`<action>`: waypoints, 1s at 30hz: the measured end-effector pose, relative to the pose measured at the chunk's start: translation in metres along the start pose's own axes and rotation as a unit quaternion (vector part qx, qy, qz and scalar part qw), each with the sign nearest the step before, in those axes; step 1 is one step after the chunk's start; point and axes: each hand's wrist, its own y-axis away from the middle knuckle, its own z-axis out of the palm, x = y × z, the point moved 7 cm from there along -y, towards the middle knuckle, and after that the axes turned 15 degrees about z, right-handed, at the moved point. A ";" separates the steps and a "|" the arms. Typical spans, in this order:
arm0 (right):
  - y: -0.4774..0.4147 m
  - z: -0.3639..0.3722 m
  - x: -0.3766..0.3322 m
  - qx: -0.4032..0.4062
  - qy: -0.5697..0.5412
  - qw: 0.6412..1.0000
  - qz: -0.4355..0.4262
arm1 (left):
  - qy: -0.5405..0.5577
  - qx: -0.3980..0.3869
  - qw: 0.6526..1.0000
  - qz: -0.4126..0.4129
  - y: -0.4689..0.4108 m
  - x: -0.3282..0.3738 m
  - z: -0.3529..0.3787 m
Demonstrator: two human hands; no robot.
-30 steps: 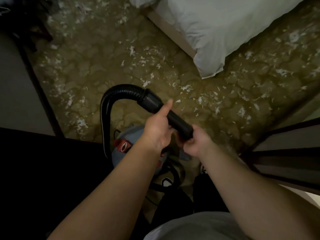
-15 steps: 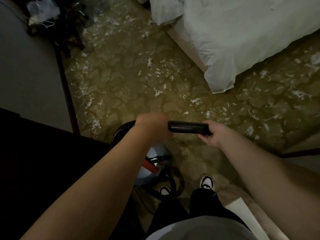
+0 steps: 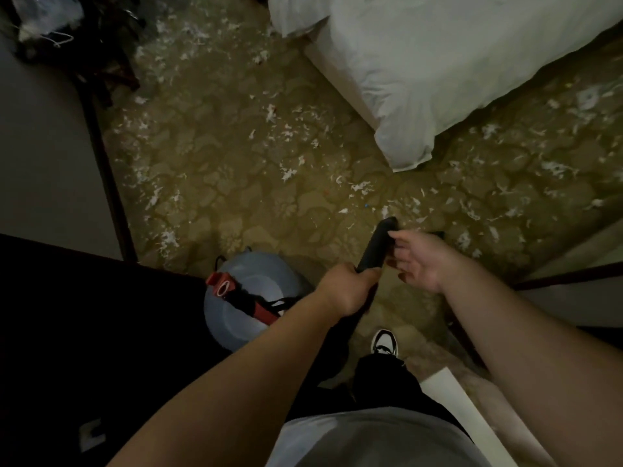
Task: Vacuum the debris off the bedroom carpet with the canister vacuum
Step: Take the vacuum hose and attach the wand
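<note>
Left hand (image 3: 347,293) grips the black hose end (image 3: 375,247), fingers curled round it, tip pointing forward over the carpet (image 3: 236,170). Right hand (image 3: 419,262) lies just beside it, fingers loosely spread, holding nothing. We find the blue canister (image 3: 242,323) left of the shoe (image 3: 384,343); its label (image 3: 223,288) is too blurred to read. White debris (image 3: 360,187) litters the carpet near the bed (image 3: 438,69).

A bedroom is indicated by the white-sheeted bed (image 3: 455,62) at upper right and the patterned carpet (image 3: 236,170) across the frame's middle.
</note>
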 end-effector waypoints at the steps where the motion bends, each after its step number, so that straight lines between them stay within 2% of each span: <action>1: -0.001 -0.006 0.007 0.007 0.018 1.000 0.007 | 0.032 0.002 0.999 -0.013 -0.002 -0.002 0.011; 5: -0.011 -0.033 0.038 0.046 0.017 0.998 0.037 | 0.065 -0.060 0.995 -0.048 -0.005 -0.007 0.056; 7: -0.018 -0.042 0.055 0.061 -0.003 0.997 0.048 | 0.070 -0.101 0.992 -0.035 -0.005 -0.011 0.076; 12: -0.020 -0.039 0.106 0.023 -0.076 0.995 0.053 | 0.087 -0.158 0.984 0.006 0.017 -0.025 0.113; 13: -0.020 -0.036 0.121 0.018 -0.095 0.994 0.054 | 0.106 -0.137 0.985 -0.007 0.022 -0.032 0.114; 14: -0.020 -0.035 0.135 0.019 -0.119 0.991 0.050 | 0.157 -0.062 0.986 -0.008 0.021 -0.046 0.109; 15: -0.021 -0.036 0.149 0.028 -0.134 0.990 0.042 | 0.188 -0.084 0.978 -0.031 0.022 -0.056 0.112; 16: -0.022 -0.038 0.163 0.044 -0.143 0.988 0.032 | 0.119 -0.094 0.988 0.017 0.018 -0.069 0.113; 17: -0.021 -0.042 0.179 0.060 -0.142 0.988 0.023 | 0.066 -0.027 0.996 0.052 0.019 -0.078 0.105; 19: -0.016 -0.051 0.211 0.091 -0.131 0.987 0.016 | 0.051 0.013 0.999 -0.007 0.023 -0.097 0.105; 20: -0.013 -0.054 0.227 0.105 -0.119 0.987 0.019 | 0.047 0.007 0.999 0.017 0.024 -0.106 0.114; 23: 0.000 -0.061 0.270 0.146 -0.085 0.985 0.034 | 0.093 -0.022 0.995 -0.029 0.043 -0.119 0.150; 27: 0.017 -0.069 0.305 0.191 -0.035 0.981 0.021 | 0.090 -0.079 0.990 -0.069 0.060 -0.113 0.199; 30: 0.022 -0.076 0.318 0.199 -0.006 0.980 0.024 | 0.090 -0.122 0.987 -0.062 0.055 -0.106 0.232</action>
